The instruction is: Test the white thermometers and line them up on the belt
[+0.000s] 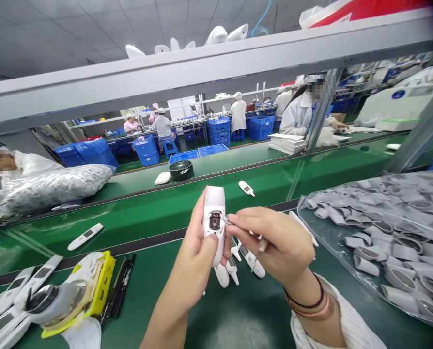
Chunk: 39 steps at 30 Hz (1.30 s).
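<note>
The green workbench spread beneath everything, with the green conveyor belt running along its far side. At the right, a large clear bag lay on the bench, filled with loose grey curved parts. Across the belt, at the left, a bulging plastic bag held pale contents too blurred to name. Farther back stood stacked blue crates, their contents too small to tell. On the bench's left side, a yellow tray held folded pale material; a capped bottle stood in or against it, which could not be told. The person's right hand was raised before the body, thumb and forefinger pinched together; the left hand wrapped its fingers round a white handheld device, thumb pressed on its front. The device stood nearly upright above the bench, its oval opening showing a dark insert. At the opening's right edge, the right fingertips gripped a small blurred piece.
</note>
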Motion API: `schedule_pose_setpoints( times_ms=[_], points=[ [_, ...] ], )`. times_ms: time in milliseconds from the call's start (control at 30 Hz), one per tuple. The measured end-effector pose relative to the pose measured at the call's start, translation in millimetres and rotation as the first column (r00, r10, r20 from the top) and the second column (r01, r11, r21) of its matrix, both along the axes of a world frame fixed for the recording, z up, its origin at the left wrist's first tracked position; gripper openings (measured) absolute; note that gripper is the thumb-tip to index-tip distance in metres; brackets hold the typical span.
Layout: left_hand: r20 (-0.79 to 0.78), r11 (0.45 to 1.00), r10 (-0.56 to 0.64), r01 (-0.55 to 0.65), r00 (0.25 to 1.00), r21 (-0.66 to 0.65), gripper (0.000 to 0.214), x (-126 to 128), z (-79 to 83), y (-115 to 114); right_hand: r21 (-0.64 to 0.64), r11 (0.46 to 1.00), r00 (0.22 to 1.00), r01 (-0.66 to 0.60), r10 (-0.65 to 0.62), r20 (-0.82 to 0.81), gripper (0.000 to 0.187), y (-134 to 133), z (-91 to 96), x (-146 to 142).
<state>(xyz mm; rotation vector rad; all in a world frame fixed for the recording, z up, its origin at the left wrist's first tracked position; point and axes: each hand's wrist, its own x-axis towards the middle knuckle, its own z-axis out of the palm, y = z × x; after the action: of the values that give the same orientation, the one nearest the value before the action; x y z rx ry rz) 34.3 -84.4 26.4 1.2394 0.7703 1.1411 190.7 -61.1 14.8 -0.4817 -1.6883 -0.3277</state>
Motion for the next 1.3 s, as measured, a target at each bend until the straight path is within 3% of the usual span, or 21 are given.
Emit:
schedule_pose_setpoints(
  times_ms=[100, 167, 200, 267, 300, 367, 433, 467, 500, 567, 667, 733, 767, 800, 833, 867, 900, 1000, 1100, 1200, 1300],
  points=[
    [-0.089, 0.988, 0.141, -0.134, 0.986, 0.079, 0.07, 4, -2.5, -4, 0.111, 0.988, 0.971, 0.104, -0.125, 0.205, 0.009, 0, -2.1, -4],
    [-0.147, 0.967, 0.218, -0.193, 0.965, 0.167, 0.069, 6, -6.4, -5, 0.126, 0.984, 0.962, 0.125, -0.151, 0.229, 0.01, 0, -4.0, -8],
    [-0.174, 0.958, 0.239, -0.203, 0.955, 0.202, 0.07, 6, -8.7, -5, 0.074, 0.992, 0.976, 0.1, -0.113, 0.188, 0.009, 0, -4.7, -10],
    [-0.218, 0.949, 0.25, -0.195, 0.943, 0.247, 0.073, 8, -13.5, -5, -0.175, 0.984, 0.999, -0.034, 0.035, 0.003, 0.006, 1, -4.7, -13],
    [-0.239, 0.946, 0.256, -0.192, 0.937, 0.262, 0.076, 9, -15.7, -5, -0.337, 0.928, 0.984, -0.16, 0.123, -0.13, 0.01, 1, -3.8, -14],
    [-0.282, 0.929, 0.295, -0.206, 0.913, 0.306, 0.079, 12, -18.9, -5, -0.591, 0.673, 0.888, -0.446, 0.249, -0.386, 0.023, 3, -1.3, -15],
    [-0.327, 0.896, 0.377, -0.252, 0.867, 0.367, 0.077, 17, -20.1, -5, -0.673, 0.409, 0.787, -0.617, 0.29, -0.545, 0.036, 6, 0.9, -15],
    [-0.351, 0.879, 0.418, -0.274, 0.838, 0.391, 0.075, 21, -20.0, -5, -0.672, 0.328, 0.748, -0.664, 0.296, -0.594, 0.039, 7, 1.3, -15],
    [-0.372, 0.864, 0.45, -0.291, 0.812, 0.411, 0.073, 24, -19.5, -6, -0.66, 0.286, 0.719, -0.695, 0.292, -0.63, 0.041, 8, 0.9, -16],
    [-0.404, 0.85, 0.484, -0.31, 0.776, 0.425, 0.07, 29, -18.0, -6, -0.624, 0.27, 0.68, -0.733, 0.272, -0.681, 0.043, 10, -1.5, -17],
    [-0.394, 0.89, 0.418, -0.283, 0.818, 0.357, 0.067, 33, -16.1, -7, -0.643, 0.223, 0.678, -0.733, 0.317, -0.663, 0.047, 12, -6.1, -9],
    [-0.331, 0.945, 0.298, -0.227, 0.896, 0.235, 0.066, 33, -14.8, -7, -0.771, 0.276, 0.814, -0.574, 0.296, -0.5, 0.046, 11, -8.4, 8],
    [-0.275, 0.97, 0.219, -0.179, 0.936, 0.162, 0.066, 31, -13.9, -6, -0.86, 0.339, 0.922, -0.382, 0.206, -0.328, 0.046, 10, -9.9, 22],
    [-0.207, 0.988, 0.141, -0.124, 0.968, 0.09, 0.066, 30, -12.9, -5, -0.918, 0.384, 0.995, -0.098, 0.039, -0.091, 0.045, 9, -12.4, 38],
    [-0.133, 0.997, 0.072, -0.07, 0.988, 0.026, 0.068, 28, -11.7, -3, -0.894, 0.357, 0.957, 0.27, -0.201, 0.209, 0.044, 9, -16.1, 56],
    [-0.063, 0.999, 0.021, -0.023, 0.998, -0.023, 0.071, 27, -10.4, -1, -0.772, 0.189, 0.762, 0.607, -0.416, 0.497, 0.042, 9, -21.6, 75],
    [-0.007, 0.998, -0.012, 0.011, 1.0, -0.055, 0.073, 25, -9.3, 1, -0.711, 0.066, 0.64, 0.7, -0.501, 0.583, 0.04, 10, -28.8, 96],
    [0.067, 0.996, -0.038, 0.044, 0.997, -0.082, 0.078, 22, -7.2, 7, -0.608, -0.197, 0.432, 0.769, -0.54, 0.722, 0.033, 14, -57.1, 151],
    [0.07, 0.995, -0.05, 0.056, 0.996, -0.086, 0.079, 23, -7.3, 7, -0.518, -0.358, 0.326, 0.776, -0.476, 0.817, 0.021, 18, -83.8, 190],
    [0.056, 0.994, -0.054, 0.06, 0.997, -0.096, 0.078, 24, -9.4, 8, -0.479, -0.433, 0.285, 0.763, -0.439, 0.852, 0.02, 20, -103.1, 209],
    [-0.032, 0.997, -0.024, 0.022, 0.999, -0.069, 0.078, 25, -13.3, 11, -0.528, -0.401, 0.317, 0.748, -0.483, 0.816, 0.026, 18, -124.7, 207]
  ],
)
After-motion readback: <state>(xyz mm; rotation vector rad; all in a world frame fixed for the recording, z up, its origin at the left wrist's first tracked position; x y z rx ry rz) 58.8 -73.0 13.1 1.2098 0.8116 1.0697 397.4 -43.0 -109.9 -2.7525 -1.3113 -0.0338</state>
